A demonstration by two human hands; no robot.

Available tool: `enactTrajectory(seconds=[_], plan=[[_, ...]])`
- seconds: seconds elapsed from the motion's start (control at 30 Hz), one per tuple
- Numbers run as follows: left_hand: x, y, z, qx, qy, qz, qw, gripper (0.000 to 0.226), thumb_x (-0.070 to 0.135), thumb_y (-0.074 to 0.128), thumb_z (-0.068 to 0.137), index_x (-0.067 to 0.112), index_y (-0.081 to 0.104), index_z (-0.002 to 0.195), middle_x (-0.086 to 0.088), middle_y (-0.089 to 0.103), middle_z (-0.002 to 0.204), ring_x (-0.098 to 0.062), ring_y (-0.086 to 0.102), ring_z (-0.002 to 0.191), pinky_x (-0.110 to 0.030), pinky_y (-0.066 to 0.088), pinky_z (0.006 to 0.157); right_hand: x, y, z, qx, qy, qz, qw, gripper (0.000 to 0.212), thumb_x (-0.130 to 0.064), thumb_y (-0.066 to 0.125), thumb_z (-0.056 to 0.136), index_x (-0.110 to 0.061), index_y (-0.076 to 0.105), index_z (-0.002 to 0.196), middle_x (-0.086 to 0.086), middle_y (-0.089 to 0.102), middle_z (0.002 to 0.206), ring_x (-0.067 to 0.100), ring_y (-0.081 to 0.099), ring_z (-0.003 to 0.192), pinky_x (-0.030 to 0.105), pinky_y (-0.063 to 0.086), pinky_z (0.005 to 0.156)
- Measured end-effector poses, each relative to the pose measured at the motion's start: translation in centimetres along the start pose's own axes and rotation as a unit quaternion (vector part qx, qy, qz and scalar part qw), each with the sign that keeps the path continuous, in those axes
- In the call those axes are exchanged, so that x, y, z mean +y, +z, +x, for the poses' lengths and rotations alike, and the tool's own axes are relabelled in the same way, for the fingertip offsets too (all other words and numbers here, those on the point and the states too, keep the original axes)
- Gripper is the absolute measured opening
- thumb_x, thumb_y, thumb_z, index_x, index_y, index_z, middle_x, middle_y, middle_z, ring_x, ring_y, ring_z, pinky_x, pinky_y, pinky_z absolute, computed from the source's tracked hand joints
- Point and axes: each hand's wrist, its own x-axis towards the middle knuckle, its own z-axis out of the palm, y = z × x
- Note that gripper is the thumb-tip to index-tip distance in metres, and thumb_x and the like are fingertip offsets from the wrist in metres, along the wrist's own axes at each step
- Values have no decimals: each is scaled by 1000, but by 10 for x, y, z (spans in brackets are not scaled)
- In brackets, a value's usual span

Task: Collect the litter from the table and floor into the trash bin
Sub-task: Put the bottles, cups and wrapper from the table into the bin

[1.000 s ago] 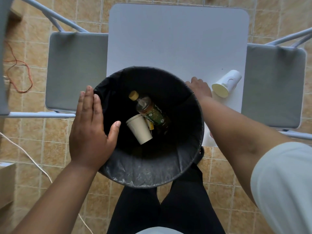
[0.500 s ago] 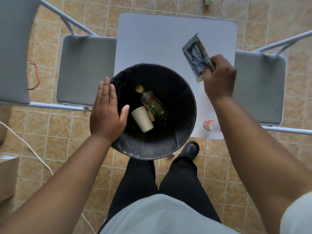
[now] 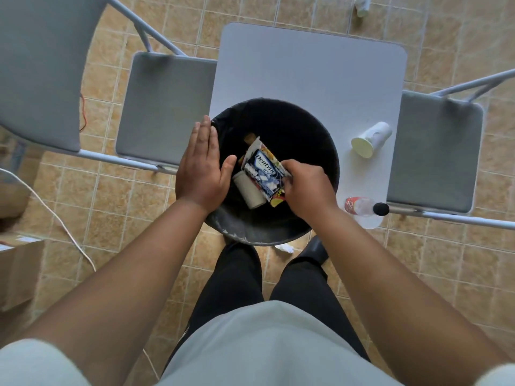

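Litter in hand at this moment is a blue-and-white gum packet (image 3: pixel 264 169), pinched at its lower corner by the right hand (image 3: pixel 306 188), whose fingers curl round it. The packet sticks out from that grip toward 10 o'clock, its long axis running roughly from 11 to 5 o'clock. All of it sits over the open mouth of the trash bin (image 3: pixel 250 232), so the drop looks to need only a loosening of the fingers, with no further reach.

Directly under it in the bin lies a paper cup (image 3: pixel 249 192) on its side. Other rubbish shows beneath the packet, too covered to name. The left hand (image 3: pixel 200 168) lies flat with straight fingers on the bin's rim at 9 o'clock, thumb over the inner edge, gripping nothing. It appears to steady the bin and lies just beside the packet's fall.

On the table (image 3: pixel 306 73), at 3 o'clock from the bin, a white cup (image 3: pixel 372 139) lies tipped over. At 4 o'clock a small bottle (image 3: pixel 362 206) with a black cap lies at the table's near corner. Both are nearer the right hand. On the floor, a crumpled white scrap (image 3: pixel 284 248) sits at 6 o'clock just below the bin, and another small item (image 3: pixel 361 8) lies far off at 1 o'clock beyond the table. Grey chairs flank the table at 9 and 3 o'clock.
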Motion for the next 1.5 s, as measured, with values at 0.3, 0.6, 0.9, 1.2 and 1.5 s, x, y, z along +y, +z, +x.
enactTrajectory(seconds=[0.3,0.6,0.9,1.2,1.5], plan=[[-1,2,1,-8,0,15,1000,72,50,27,99,4,20,153,-7,9,164,-22,6,151,-32,11,118,3,15,6,-60,-31,-182,981,31,-21,63,92,-11,59,121,8,62,100,27,57,85,33,44,58],[-2,4,1,-9,0,6,1000,72,51,28,99,5,19,153,-7,8,164,-23,5,150,-34,12,119,23,-25,-27,179,-112,-14,977,26,-14,60,93,-5,70,115,11,71,101,28,65,90,39,55,76],[2,2,-1,-10,-8,13,1000,72,52,26,100,6,17,154,-5,5,164,-21,2,151,-34,11,118,122,-40,-56,188,61,-117,973,27,-12,63,88,-3,69,113,19,67,110,40,58,100,46,49,86],[1,2,-1,-10,-8,18,1000,72,53,25,100,7,16,154,-4,4,165,-20,2,151,-35,13,117,168,-16,-64,30,221,-137,965,31,-1,59,87,-5,64,117,21,58,114,42,59,92,41,49,75],[-2,5,0,-6,-5,15,1000,72,54,24,100,8,16,154,-3,5,164,-20,3,151,-35,14,117,143,-44,-54,176,146,-88,970,30,-11,63,90,-4,64,120,22,65,105,41,61,90,37,47,76]])
